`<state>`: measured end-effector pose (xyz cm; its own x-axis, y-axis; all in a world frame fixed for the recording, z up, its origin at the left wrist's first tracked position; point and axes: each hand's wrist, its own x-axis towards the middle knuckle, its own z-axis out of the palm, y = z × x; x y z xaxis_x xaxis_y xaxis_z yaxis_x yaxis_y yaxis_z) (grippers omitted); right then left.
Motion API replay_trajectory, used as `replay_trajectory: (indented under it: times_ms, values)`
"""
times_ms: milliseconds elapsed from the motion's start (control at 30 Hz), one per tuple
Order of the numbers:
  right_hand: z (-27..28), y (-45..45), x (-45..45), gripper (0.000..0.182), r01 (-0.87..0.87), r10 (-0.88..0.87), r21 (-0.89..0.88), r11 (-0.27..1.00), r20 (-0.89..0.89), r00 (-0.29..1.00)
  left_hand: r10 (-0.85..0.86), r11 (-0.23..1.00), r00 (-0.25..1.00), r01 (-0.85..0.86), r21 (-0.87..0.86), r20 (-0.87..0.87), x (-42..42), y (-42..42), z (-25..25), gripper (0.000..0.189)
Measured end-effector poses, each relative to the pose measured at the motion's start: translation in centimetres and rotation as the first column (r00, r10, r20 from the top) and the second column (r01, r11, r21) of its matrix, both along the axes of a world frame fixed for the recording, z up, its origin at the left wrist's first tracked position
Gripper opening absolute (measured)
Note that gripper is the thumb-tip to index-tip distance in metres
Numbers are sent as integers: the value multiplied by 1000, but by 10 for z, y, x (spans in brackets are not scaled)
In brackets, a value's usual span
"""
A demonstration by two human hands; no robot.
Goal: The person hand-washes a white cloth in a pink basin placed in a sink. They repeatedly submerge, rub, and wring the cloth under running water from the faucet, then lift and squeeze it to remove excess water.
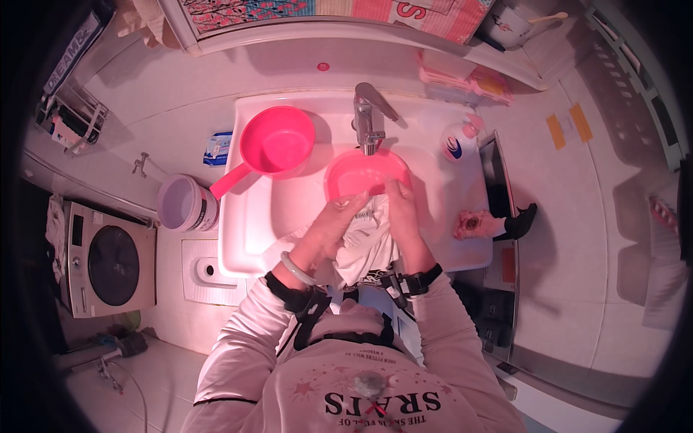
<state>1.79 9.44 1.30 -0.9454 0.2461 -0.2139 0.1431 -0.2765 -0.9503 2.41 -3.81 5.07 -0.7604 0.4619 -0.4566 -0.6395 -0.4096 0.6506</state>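
My left hand [338, 222] and my right hand [401, 212] grip the upper edge of a white printed cloth garment [364, 246] between thumbs and fingers. The garment hangs down over the front of the white washbasin [243, 254]. Just beyond my fingertips is a pink plastic basin [368, 170] in the washbasin, below the chrome faucet [366, 119]. A bright pink long-handled dipper [279, 142] rests at the washbasin's left side. Whether the basin holds water I cannot tell.
A pump bottle [453, 145] and a pink packet [471, 224] are at the washbasin's right. At left are a blue wipes pack [218, 149], a bucket [177, 203], a squat toilet [210, 269] and a front-loading washing machine [111, 262]. A shelf [335, 23] runs above the faucet.
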Motion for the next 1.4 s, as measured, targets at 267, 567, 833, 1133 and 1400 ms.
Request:
replay_trajectory:
  times_ms: [267, 567, 833, 1133, 1400]
  values:
    - [-1, -3, 10, 19, -165, 197, 492, 855, -13, 980, -179, 760, 841, -212, -614, -511, -12, -15, -48, 12]
    - [-6, -31, 21, 16, 229, -64, 661, 714, -264, 962, 105, 989, 994, -105, 101, 10, -7, -7, -33, 13]
    - [1, -52, 25, 25, 183, -76, 704, 687, -181, 981, 166, 930, 976, -202, -309, -140, 9, 13, -17, 34]
    - [1, -66, 32, 28, 219, -71, 698, 682, -235, 970, 205, 966, 978, -208, -156, -36, -3, 5, -33, 30]
    - [-8, -54, 22, 26, 243, -66, 720, 650, -265, 962, 61, 938, 981, -120, -326, -184, -2, 8, -42, 28]
